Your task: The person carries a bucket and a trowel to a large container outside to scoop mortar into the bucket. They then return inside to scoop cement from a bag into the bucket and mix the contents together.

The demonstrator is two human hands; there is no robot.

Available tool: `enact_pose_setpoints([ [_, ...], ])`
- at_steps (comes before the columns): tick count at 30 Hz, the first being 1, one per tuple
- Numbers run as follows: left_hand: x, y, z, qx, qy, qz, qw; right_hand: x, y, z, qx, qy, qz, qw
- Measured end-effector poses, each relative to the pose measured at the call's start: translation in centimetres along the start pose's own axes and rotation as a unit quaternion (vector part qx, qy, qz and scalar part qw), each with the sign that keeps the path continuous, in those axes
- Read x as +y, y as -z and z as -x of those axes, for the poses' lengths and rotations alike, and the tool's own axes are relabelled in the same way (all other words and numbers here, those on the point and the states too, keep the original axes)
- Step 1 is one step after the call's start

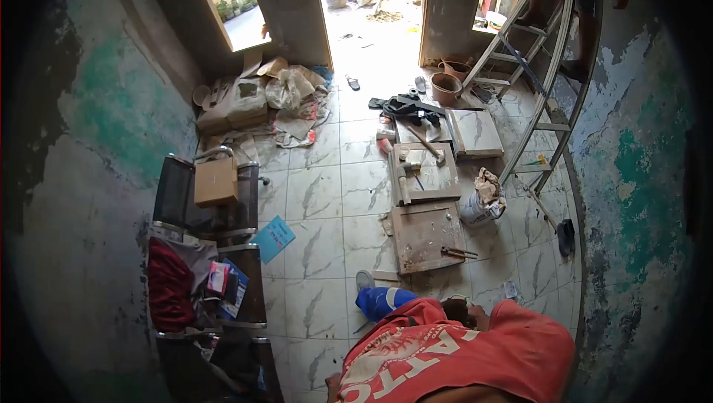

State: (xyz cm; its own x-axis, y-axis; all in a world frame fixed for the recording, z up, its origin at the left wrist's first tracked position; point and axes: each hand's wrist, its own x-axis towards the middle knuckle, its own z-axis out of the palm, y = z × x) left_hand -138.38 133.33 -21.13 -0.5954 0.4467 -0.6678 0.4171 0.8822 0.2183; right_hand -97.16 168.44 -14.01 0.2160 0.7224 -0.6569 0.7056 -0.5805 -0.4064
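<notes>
Closest is a person (460, 351) in a red shirt, bent over. Left hand and right hand of the wearer aren't in frame, so can't tell how open they are or what they've got. Past that, a long-handled tool (458, 253) sits on a dusty panel (423, 234), then a hammer (407, 168) on the next panel (440, 179).

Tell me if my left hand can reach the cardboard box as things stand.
Probably not without stepping closer: your left hand is out of view, and the cardboard box sits well ahead on the black bench. Still, nothing covers it, and open floor runs nearby.
</notes>
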Motion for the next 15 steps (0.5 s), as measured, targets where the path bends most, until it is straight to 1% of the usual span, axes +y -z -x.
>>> enact_pose_setpoints([
  [1,1.0,1.0,-0.3,-0.019,0.031,0.040,0.999,-2.8,-1.1,0.1,0.010,-0.006,-0.036,0.999],
  [2,2.2,2.8,-1.0,-0.030,0.055,0.094,0.994,-7.0,-0.7,-0.2,-0.028,-0.095,0.042,0.994],
  [3,3.2,4.8,-2.1,-0.039,0.086,0.154,0.983,-8.0,-1.7,-2.0,-0.023,-0.098,0.039,0.994],
  [4,3.8,6.7,-3.2,-0.046,0.119,0.233,0.964,-8.9,-3.2,-4.7,0.009,-0.067,0.061,0.996],
  [5,4.9,8.5,-4.4,-0.052,0.154,0.319,0.934,-10.2,-4.1,-7.2,0.042,-0.034,0.082,0.995],
  [6,5.6,10.5,-5.6,-0.054,0.188,0.401,0.895,-12.9,-3.3,-7.1,0.036,0.026,0.114,0.993],
  [7,6.4,12.7,-7.2,-0.054,0.205,0.450,0.867,-16.9,-2.4,-5.8,0.041,0.025,0.114,0.992],
  [8,7.5,15.2,-8.6,-0.048,0.210,0.480,0.851,-21.1,-1.7,-4.6,0.049,0.013,0.082,0.995],
  [9,8.8,18.0,-10.4,-0.038,0.205,0.495,0.843,-23.8,-1.7,-4.5,0.055,0.000,0.050,0.997],
  [10,10.2,20.9,-12.5,-0.030,0.197,0.505,0.840,-23.2,-3.4,-8.5,0.101,0.037,0.081,0.991],
  [11,11.8,23.7,-14.9,-0.022,0.184,0.507,0.842,-25.5,-3.7,-9.6,0.102,0.034,0.081,0.991],
  [13,14.7,28.6,-20.2,-0.018,0.145,0.495,0.857,-30.5,-4.1,-11.4,0.146,0.028,0.062,0.987],
  [14,15.7,30.8,-23.5,-0.017,0.120,0.486,0.866,-32.0,-5.0,-12.8,0.146,0.023,0.060,0.987],
  [15,16.5,32.4,-26.7,-0.019,0.117,0.481,0.869,-33.1,-5.9,-15.5,0.124,-0.007,0.017,0.992],
])
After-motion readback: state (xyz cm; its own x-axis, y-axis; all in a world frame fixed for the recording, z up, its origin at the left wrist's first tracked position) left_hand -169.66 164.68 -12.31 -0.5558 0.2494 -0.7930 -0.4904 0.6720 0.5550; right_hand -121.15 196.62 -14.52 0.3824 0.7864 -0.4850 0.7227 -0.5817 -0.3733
